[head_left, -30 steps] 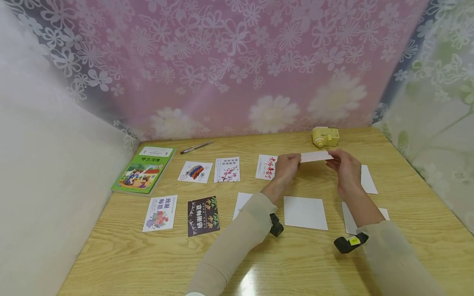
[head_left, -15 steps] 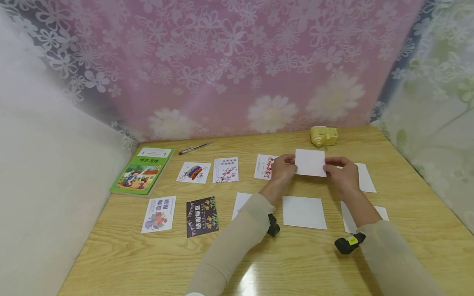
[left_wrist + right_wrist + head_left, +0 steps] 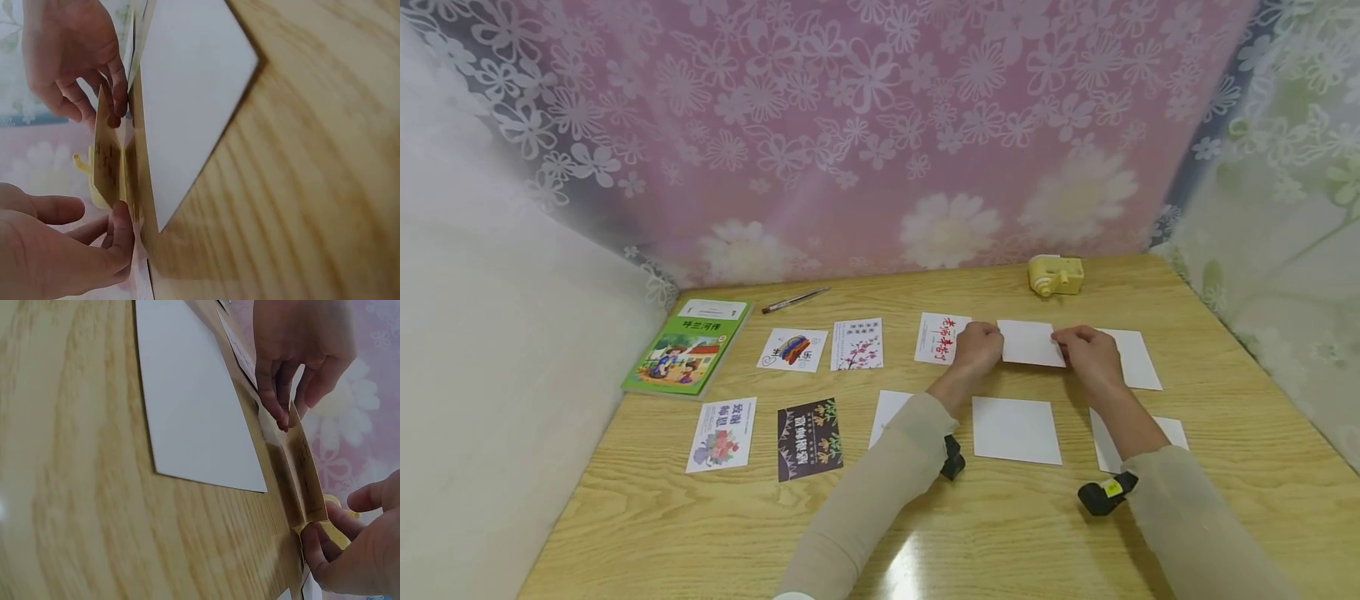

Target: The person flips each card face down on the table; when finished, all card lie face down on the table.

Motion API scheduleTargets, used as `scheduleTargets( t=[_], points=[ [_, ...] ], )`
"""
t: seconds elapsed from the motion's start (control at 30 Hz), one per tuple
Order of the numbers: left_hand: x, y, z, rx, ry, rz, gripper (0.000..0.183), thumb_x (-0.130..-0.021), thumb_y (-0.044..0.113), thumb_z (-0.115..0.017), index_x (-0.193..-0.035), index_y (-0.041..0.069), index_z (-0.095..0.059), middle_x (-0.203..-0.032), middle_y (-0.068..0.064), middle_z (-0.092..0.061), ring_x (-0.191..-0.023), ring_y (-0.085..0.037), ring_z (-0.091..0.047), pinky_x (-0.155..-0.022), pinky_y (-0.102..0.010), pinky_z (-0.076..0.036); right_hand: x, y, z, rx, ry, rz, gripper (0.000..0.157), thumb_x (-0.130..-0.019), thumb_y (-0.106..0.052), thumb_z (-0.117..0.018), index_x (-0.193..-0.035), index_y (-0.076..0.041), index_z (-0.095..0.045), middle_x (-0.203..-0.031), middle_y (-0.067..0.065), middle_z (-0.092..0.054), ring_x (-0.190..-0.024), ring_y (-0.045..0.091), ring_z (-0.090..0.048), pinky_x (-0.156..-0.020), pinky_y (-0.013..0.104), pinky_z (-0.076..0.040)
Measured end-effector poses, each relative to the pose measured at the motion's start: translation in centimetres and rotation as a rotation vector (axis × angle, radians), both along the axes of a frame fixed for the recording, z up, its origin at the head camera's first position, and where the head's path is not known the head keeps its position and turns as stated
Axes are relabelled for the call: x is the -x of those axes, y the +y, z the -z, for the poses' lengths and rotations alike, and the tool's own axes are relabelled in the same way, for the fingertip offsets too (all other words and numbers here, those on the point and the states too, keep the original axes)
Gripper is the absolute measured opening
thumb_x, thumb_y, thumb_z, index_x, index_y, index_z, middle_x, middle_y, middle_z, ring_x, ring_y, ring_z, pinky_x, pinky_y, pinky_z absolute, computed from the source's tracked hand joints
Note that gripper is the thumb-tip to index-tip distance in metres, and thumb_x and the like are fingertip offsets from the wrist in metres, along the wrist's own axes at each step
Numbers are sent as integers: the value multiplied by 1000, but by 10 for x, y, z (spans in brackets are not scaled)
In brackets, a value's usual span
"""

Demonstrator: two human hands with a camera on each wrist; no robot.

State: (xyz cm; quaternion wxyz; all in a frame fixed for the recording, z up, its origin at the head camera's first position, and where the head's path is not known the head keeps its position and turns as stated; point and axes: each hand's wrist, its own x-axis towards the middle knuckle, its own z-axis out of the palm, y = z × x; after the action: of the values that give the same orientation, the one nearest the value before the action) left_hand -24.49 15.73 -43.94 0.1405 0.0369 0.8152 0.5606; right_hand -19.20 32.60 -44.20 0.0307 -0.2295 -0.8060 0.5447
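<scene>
Both hands hold a white card (image 3: 1032,342) just above the table toward the back, its blank side facing up. My left hand (image 3: 977,350) pinches its left edge. At the opposite edge, my right hand (image 3: 1090,354) grips it between thumb and fingers. Seen from the left wrist, the card (image 3: 107,153) is tilted and has faint marks on its underside, too dim to read. A card with red lettering (image 3: 934,337) lies beside my left hand, which partly covers it. Nearer on the table is a blank white card (image 3: 1017,430).
More white cards lie at right, one behind my right hand (image 3: 1141,360) and others under that forearm. Printed cards (image 3: 792,349) lie at left, near a green book (image 3: 688,346) and a pen (image 3: 795,300). A yellow camera-shaped object (image 3: 1056,276) stands at the back.
The held card, first seen as a narrow strip, turned its blank face toward the head camera, then came lower and tipped flatter. Both hands kept hold of it.
</scene>
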Motion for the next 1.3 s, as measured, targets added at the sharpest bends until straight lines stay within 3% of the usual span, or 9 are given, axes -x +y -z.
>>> scheduleTargets(
  t=[0.13, 0.37, 0.53, 0.67, 0.8, 0.9, 1.03, 1.17, 1.3],
  points=[
    [2, 1, -1, 24, -51, 40, 42, -100, 9, -48, -59, 13, -40, -54, 3, -33, -48, -10, -27, -44, -24, -24, -2, -1, -3, -26, -19, -31, 49, -110, -31, -40, -140, 2, -59, -129, 13, -57, -107, 15, -51, -82, 21, -45],
    [1, 4, -1, 121, 15, 112, 42, -97, 7, -46, -57, 14, -33, -58, 2, -30, -52, -12, -26, -46, -25, -24, -5, -3, -9, -90, -32, -84, 52, -110, -30, -34, -141, 4, -58, -139, 21, -53, -116, 25, -47, -87, 30, -42],
    [0, 3, -2, 151, 54, 140, 44, -98, 10, -47, -56, 14, -33, -56, 3, -28, -52, -11, -24, -47, -25, -25, -6, -6, -12, -67, -42, -111, 55, -109, -32, -31, -143, 4, -56, -133, 21, -49, -108, 28, -44, -85, 36, -40],
    [-3, 2, -5, 139, 62, 139, 45, -101, 16, -50, -59, 13, -38, -60, 2, -37, -56, -12, -36, -55, -23, -35, -8, -9, -16, -81, -55, -152, 57, -109, -32, -27, -145, 6, -52, -144, 28, -46, -127, 40, -45, -102, 51, -43],
    [-7, -4, -8, 101, 60, 143, 35, -103, 20, -51, -74, 2, -61, -77, -1, -58, -71, -12, -48, -74, -24, -48, -9, -13, -20, -121, -51, -177, 59, -110, -33, -26, -146, 7, -48, -156, 32, -39, -146, 49, -33, -116, 64, -34],
    [-7, -11, -10, 58, 62, 150, 32, -104, 22, -50, -106, 0, -74, -107, -4, -72, -97, -14, -62, -95, -30, -53, -8, -18, -22, -116, -10, -158, 57, -111, -34, -29, -148, 6, -44, -155, 31, -42, -145, 48, -36, -116, 63, -35],
    [-6, -29, -15, -59, 22, 178, 41, -106, 25, -46, -132, 0, -66, -139, -10, -64, -134, -29, -55, -113, -45, -46, -6, -26, -25, -53, 68, -145, 57, -111, -32, -35, -156, 2, -35, -156, 30, -41, -144, 47, -39, -115, 61, -37],
    [-2, -55, -24, -141, -13, 224, 46, -108, 26, -42, -142, -2, -56, -148, -16, -55, -139, -39, -48, -116, -58, -41, -4, -34, -27, 49, 107, -159, 59, -110, -30, -38, -159, 1, -29, -155, 29, -42, -139, 45, -43, -114, 55, -40],
    [8, -80, -33, -125, -12, 174, 48, -109, 28, -43, -146, 0, -54, -150, -17, -54, -140, -37, -48, -117, -55, -41, -1, -42, -29, 155, 119, -207, 59, -111, -30, -38, -159, 3, -29, -155, 29, -42, -138, 41, -46, -117, 48, -42]
  ],
)
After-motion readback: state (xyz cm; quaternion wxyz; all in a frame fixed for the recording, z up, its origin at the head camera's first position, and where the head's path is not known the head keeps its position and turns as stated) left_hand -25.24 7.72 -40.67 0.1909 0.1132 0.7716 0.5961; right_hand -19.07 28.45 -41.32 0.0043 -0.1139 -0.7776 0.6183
